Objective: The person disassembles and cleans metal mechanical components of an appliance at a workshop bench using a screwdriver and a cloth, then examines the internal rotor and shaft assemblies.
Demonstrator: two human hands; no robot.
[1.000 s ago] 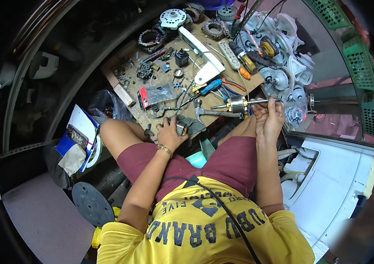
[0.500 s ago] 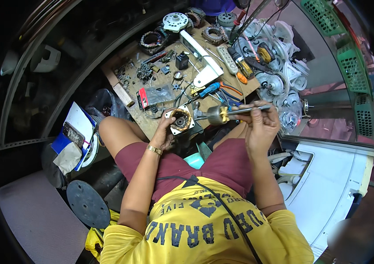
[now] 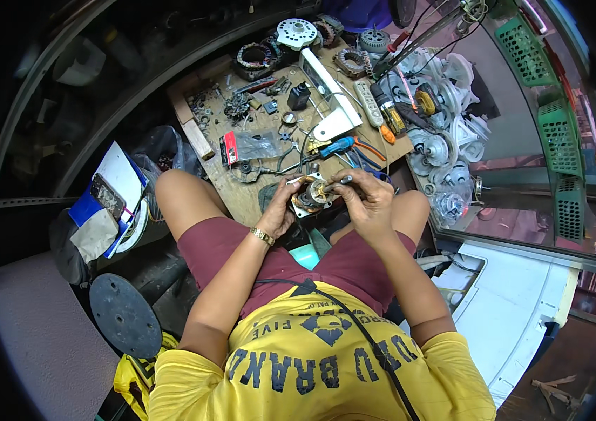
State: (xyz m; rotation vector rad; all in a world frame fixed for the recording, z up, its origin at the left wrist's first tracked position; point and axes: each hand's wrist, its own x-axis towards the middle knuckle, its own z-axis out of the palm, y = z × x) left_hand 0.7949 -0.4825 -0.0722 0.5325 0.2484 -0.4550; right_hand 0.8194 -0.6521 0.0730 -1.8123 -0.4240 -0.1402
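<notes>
Over my lap, my left hand (image 3: 280, 212) is closed on the edge of a motor stator (image 3: 302, 199) with copper windings and a pale square flange. A metal rotor (image 3: 318, 191) with a brass-coloured fan piece sits at the stator's opening, tilted; how deep it goes is hidden. My right hand (image 3: 371, 208) pinches the rotor's shaft (image 3: 344, 180) between thumb and fingers. Just beyond the stator lie blue-handled pliers (image 3: 338, 146) and an orange-and-blue handled tool (image 3: 369, 148) on the wooden workbench (image 3: 225, 190).
Small hardware (image 3: 236, 107), a plastic packet (image 3: 250, 146) and a white arm-shaped housing (image 3: 337, 122) lie on the bench. A power strip (image 3: 367, 100) rests at its right. White plastic motor parts (image 3: 432, 146) are heaped beyond. A round metal plate (image 3: 125, 315) stands low at left.
My right hand has moved left and brought the rotor from beside the stator to its opening. My left hand has shifted slightly right with the stator. The whole view has also shifted a little.
</notes>
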